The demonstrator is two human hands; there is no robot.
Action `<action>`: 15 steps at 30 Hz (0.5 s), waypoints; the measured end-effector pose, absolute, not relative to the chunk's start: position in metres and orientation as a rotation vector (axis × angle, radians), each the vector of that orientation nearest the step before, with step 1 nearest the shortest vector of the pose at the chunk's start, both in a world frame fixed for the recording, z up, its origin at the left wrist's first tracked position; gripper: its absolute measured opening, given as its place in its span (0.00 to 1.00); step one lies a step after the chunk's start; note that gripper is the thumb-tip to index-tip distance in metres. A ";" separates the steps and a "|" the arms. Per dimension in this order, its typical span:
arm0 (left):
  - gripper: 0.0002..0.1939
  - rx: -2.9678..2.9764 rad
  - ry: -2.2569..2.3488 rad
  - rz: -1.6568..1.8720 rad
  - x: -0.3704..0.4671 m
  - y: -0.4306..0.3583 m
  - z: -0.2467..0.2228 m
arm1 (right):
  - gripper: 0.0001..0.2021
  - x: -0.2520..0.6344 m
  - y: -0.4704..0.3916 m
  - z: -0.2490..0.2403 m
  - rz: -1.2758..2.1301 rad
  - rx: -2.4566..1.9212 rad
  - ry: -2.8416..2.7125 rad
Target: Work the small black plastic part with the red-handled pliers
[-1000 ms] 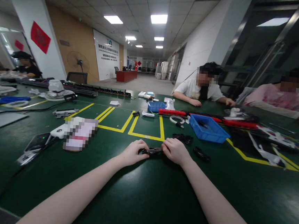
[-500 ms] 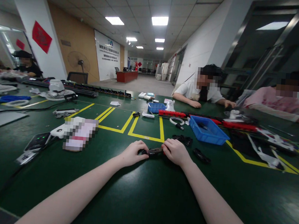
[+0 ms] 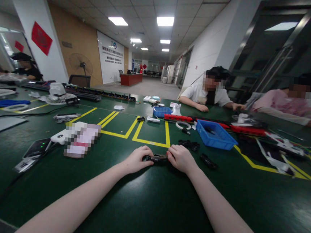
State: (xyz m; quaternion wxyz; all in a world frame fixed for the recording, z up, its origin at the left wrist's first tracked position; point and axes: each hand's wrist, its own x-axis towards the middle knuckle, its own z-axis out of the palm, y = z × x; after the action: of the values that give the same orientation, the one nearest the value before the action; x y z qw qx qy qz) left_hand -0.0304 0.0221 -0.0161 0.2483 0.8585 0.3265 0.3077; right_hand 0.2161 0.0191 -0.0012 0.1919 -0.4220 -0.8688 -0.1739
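Between my two hands, low over the green table (image 3: 153, 203), is a short black cable bundle (image 3: 159, 159), lying crosswise. My left hand (image 3: 138, 159) grips its left end with thumb and fingers. At the other end, the fingers of my right hand (image 3: 180, 158) are closed on it, and they hide that tip. Two similar black bundles lie just beyond and to the right of my right hand: one bundle (image 3: 189, 145) flatter and spread, the other bundle (image 3: 208, 161) narrow and slanted.
A blue tray (image 3: 224, 142) with a dark item stands right, a smaller blue tray (image 3: 161, 112) farther back. Red strips (image 3: 178, 118) lie behind. A phone-like device (image 3: 37, 147) and a blurred pink item (image 3: 84, 141) are left. Two people (image 3: 212, 92) sit across on the right.
The view has shifted very slightly. My right fingers have moved a little on the bundle's right end; both hands still hold it in about the same place.
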 end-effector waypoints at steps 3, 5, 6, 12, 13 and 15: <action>0.06 2.338 0.887 0.836 -0.031 0.023 -0.016 | 0.16 0.216 0.020 -0.002 -0.496 -1.186 -2.436; 0.07 2.338 0.885 0.830 -0.031 0.023 -0.016 | 0.16 0.217 0.020 -0.002 -0.500 -1.184 -2.438; 0.07 2.338 0.882 0.828 -0.031 0.023 -0.016 | 0.15 0.217 0.021 -0.002 -0.501 -1.181 -2.440; 0.06 2.336 0.860 0.811 -0.033 0.024 -0.016 | 0.15 0.220 0.020 0.000 -0.513 -1.176 -2.448; 0.06 2.334 0.863 0.813 -0.033 0.024 -0.015 | 0.15 0.220 0.020 0.000 -0.515 -1.177 -2.445; 0.06 2.331 0.866 0.815 -0.033 0.023 -0.015 | 0.15 0.220 0.020 0.001 -0.516 -1.178 -2.436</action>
State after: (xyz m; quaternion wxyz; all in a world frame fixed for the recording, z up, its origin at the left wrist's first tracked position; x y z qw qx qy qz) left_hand -0.0329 0.0233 -0.0151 0.2594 0.8603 0.3195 0.3007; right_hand 0.2197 0.0197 0.0006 0.1922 -0.4195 -0.8679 -0.1839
